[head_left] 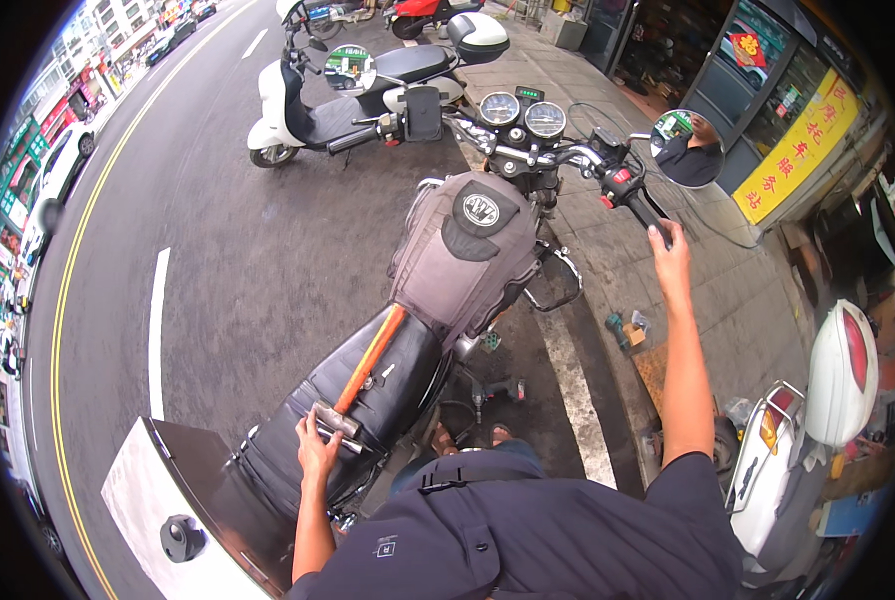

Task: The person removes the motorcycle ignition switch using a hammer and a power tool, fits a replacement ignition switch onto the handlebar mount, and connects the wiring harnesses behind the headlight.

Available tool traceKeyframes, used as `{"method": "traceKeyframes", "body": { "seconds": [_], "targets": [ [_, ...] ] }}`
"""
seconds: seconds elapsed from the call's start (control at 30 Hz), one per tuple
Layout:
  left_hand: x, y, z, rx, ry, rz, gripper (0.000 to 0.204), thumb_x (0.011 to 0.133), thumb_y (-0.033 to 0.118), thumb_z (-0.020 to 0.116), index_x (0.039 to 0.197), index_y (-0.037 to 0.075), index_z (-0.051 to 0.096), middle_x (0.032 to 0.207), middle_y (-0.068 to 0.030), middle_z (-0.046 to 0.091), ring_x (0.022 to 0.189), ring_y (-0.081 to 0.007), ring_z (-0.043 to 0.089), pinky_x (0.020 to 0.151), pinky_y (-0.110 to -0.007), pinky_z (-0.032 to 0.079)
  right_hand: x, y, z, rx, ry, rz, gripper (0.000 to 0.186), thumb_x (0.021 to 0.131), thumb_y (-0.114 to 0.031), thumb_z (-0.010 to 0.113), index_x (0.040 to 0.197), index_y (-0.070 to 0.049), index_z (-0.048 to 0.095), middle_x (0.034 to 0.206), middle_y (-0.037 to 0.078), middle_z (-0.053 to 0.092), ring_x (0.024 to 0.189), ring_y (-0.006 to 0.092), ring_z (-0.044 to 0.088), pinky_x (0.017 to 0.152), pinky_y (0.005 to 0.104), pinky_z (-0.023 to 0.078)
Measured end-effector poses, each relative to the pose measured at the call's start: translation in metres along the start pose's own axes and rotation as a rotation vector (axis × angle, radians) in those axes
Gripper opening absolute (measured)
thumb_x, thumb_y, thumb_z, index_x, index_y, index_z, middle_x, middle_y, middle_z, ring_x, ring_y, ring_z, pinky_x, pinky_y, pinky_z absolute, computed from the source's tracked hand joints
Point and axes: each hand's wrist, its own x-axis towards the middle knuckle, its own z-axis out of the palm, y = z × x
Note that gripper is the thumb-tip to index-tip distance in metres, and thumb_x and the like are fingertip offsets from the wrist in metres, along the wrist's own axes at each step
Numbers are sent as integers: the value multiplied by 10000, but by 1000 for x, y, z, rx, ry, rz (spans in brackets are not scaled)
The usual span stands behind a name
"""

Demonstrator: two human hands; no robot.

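Observation:
My right hand [672, 255] is closed round the end of the black right handlebar grip [650, 213] of a motorcycle. On its black seat [308, 400] lies a hammer with an orange-brown wooden handle [372, 357], its metal head [339, 419] toward me. My left hand [317, 450] is at the seat beside that head, fingers bent over the end of a short shiny metal rod [352, 443]; its exact kind is unclear. A small bunch of keys [380, 379] rests next to the handle. A grey-brown bag-like cover [468, 250] sits over the tank.
A white scooter [298, 110] stands ahead on the road. Behind the seat is a box with a white lid [143, 490]. A power tool [493, 392] lies on the ground by the motorcycle's right side. Another white scooter [768, 470] stands at right, near the shopfront [758, 110].

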Motion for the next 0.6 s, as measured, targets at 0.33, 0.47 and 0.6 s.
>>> {"method": "traceKeyframes", "body": {
  "seconds": [0.33, 0.47, 0.6],
  "targets": [
    [5, -9, 11, -16, 51, 11, 757, 778, 323, 751, 1422, 120, 410, 1449, -157, 358, 1083, -351, 610, 922, -445, 498, -57, -21, 3, -217, 9, 27, 355, 917, -311, 619, 1139, -36, 584, 950, 194, 659, 869, 336, 645, 777, 425, 484],
    [12, 2, 5, -30, 9, -20, 733, 780, 322, 751, 1407, 122, 428, 1441, -160, 362, 1075, -359, 610, 911, -451, 502, -100, -27, 17, -122, -39, 51, 376, 923, -297, 616, 1167, -19, 550, 960, 160, 658, 853, 287, 641, 779, 396, 484],
    [16, 7, 2, 5, 6, -16, 715, 780, 319, 751, 1397, 135, 439, 1420, -164, 378, 1050, -361, 620, 898, -457, 507, -121, -33, 27, -37, -79, 106, 432, 933, -287, 609, 1226, 13, 506, 1009, 192, 642, 909, 290, 634, 822, 386, 482]
  ]
}}
